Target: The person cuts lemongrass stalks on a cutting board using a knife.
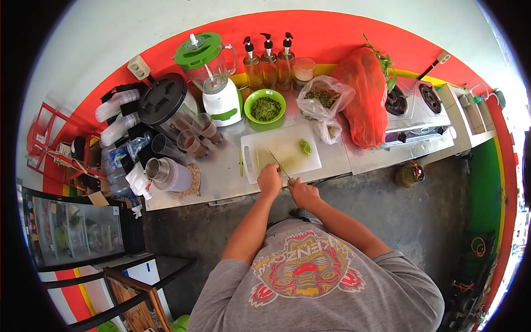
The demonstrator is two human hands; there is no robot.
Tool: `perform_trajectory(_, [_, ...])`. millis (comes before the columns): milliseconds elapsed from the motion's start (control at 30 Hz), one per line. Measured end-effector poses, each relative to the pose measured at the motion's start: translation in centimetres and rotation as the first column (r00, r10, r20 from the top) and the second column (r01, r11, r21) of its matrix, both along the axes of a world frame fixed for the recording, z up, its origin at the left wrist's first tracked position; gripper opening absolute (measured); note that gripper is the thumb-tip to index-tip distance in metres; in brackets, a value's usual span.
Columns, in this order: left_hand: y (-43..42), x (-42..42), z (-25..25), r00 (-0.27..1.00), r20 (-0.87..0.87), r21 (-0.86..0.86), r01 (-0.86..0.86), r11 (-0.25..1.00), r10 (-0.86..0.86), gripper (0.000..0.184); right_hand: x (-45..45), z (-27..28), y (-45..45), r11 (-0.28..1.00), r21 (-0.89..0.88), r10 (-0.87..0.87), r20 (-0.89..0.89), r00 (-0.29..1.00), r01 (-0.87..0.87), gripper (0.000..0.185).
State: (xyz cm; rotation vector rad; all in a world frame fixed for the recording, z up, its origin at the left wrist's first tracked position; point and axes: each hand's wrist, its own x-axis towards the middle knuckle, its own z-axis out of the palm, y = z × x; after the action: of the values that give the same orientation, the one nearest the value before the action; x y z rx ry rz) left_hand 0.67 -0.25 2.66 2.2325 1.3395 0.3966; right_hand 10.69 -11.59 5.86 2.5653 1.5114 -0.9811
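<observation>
Your right hand (pixel 303 193) grips the knife (pixel 280 164) over the cutting board (pixel 276 140); your left hand (pixel 270 179) curls above the board's near edge—hold unclear. Chopped greens (pixel 305 147) lie board-right—keep knuckles tucked.

Grey tee (pixel 343 301) w/ short slvs (pixel 224 279), red/yellow/white tiger-head print (pixel 307 271) & "KENZO" lettering (pixel 303 251).

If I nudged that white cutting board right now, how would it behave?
The white cutting board looks flat and broad, so it would probably slide stiffly rather than roll or tip. The metal counter beneath looks smooth, so the board may slip easily. The small heap of chopped greens on top looks loose and might shift.
</observation>
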Motion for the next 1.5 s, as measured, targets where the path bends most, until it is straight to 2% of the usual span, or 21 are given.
perform_trajectory(67, [-0.2, -0.1, -0.3, 0.999, 0.036, -0.004, -0.013, 1.0, 0.013, 0.006, -0.6, -1.0, -0.5, 0.998, -0.032, -0.06, -0.037, 0.998, 0.059, 0.047])
perform_trajectory(167, [-0.4, -0.2, -0.3, 0.997, 0.069, -0.038, -0.03, 0.999, 0.032, 0.007, 0.2, -1.5, 0.5, 0.999, -0.036, 0.007, -0.033, 0.999, -0.008, 0.049])
perform_trajectory(367, [-1.0, -0.4, -0.3, 0.985, 0.149, -0.021, -0.09, 0.996, 0.092, 0.01, -0.4, -0.4, -0.5, 0.996, -0.089, 0.009, -0.055, 0.998, -0.014, 0.048])
perform_trajectory(500, [-0.8, -0.4, -0.5, 0.985, 0.142, -0.056, -0.095, 0.994, 0.102, 0.01, 0.1, -0.7, -0.2, 0.994, -0.113, -0.012, -0.079, 0.997, 0.003, 0.049])
perform_trajectory(567, [-0.8, -0.7, -0.9, 0.977, 0.191, -0.047, -0.09, 0.995, 0.097, 0.011, 0.6, 1.1, 0.4, 0.995, -0.101, 0.018, -0.083, 0.996, -0.027, 0.049])
perform_trajectory(667, [-0.2, -0.7, -2.2, 0.961, 0.262, -0.074, -0.073, 0.995, 0.09, 0.011, 0.3, 0.9, -0.4, 0.996, -0.086, 0.007, -0.093, 0.996, -0.015, 0.049])
perform_trajectory(767, [-0.1, -0.8, -3.1, 0.95, 0.306, -0.055, -0.046, 0.997, 0.06, 0.012, -0.6, -1.5, -1.4, 0.995, -0.089, -0.044, -0.08, 0.996, 0.036, 0.048])
perform_trajectory(967, [-0.2, -0.9, -2.5, 0.945, 0.32, -0.06, -0.049, 0.997, 0.066, 0.009, 0.5, 0.2, -0.1, 0.996, -0.085, 0.031, -0.1, 0.994, -0.04, 0.053])
perform_trajectory(1100, [0.2, -0.9, -3.5, 0.934, 0.351, -0.052, -0.049, 0.997, 0.064, 0.01, -1.4, 0.5, -1.1, 0.998, -0.055, -0.009, -0.072, 0.997, 0.005, 0.05])
perform_trajectory(1200, [0.1, -1.0, -3.2, 0.941, 0.327, -0.129, -0.047, 0.991, 0.087, 0.012, -1.3, 0.0, -0.8, 0.998, -0.054, -0.022, -0.062, 0.998, 0.019, 0.05])
perform_trajectory(1300, [0.1, -1.2, -3.2, 0.95, 0.306, -0.064, -0.043, 0.997, 0.06, 0.013, -0.4, -0.2, -0.1, 1.0, -0.019, 0.014, -0.06, 0.998, -0.015, 0.051])
perform_trajectory(1400, [0.3, -1.1, -3.1, 0.938, 0.343, -0.086, -0.026, 0.996, 0.054, 0.011, -0.6, -1.3, -0.8, 1.0, -0.005, 0.022, -0.034, 0.999, -0.023, 0.046])
perform_trajectory(1500, [0.2, -1.0, -2.6, 0.943, 0.326, -0.104, -0.035, 0.994, 0.068, 0.01, -1.2, -1.6, -1.5, 0.999, -0.006, -0.044, -0.041, 0.998, 0.044, 0.039])
